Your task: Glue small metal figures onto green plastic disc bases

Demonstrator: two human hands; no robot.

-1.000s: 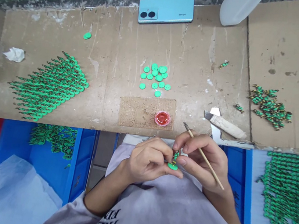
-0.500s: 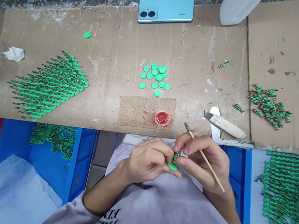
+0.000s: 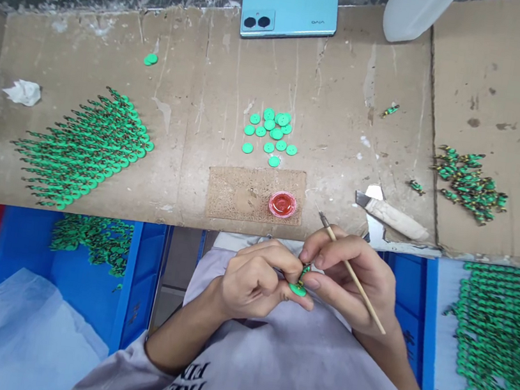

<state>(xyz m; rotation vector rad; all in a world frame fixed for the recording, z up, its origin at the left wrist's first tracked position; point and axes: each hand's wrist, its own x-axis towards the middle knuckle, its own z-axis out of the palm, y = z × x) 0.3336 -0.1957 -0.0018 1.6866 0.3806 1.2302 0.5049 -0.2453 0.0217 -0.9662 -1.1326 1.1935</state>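
Just below the table edge, my left hand (image 3: pixel 260 279) is closed on a small figurine (image 3: pixel 298 287) with a round green base. My right hand (image 3: pixel 354 279) pinches the figurine's upper part between its fingers. A thin paintbrush (image 3: pixel 357 280) also lies across that hand, its fine tip pointing up over the table. Part of the figurine is hidden by the fingers. A small dish of red liquid (image 3: pixel 282 204) sits on a brown board (image 3: pixel 231 194) ahead of my hands. Beyond it lie several green discs (image 3: pixel 270 125) with small holes.
Rows of figurines on green bases (image 3: pixel 87 151) stand at left. Loose green figures (image 3: pixel 472 183) lie at right, near a putty knife (image 3: pixel 392 217). A phone (image 3: pixel 290 15) and a white bottle (image 3: pixel 414 13) are at the back. Blue crates (image 3: pixel 144 282) flank my body.
Both hands, with the figurine and the brush, have shifted very slightly to the left. The hold looks the same.
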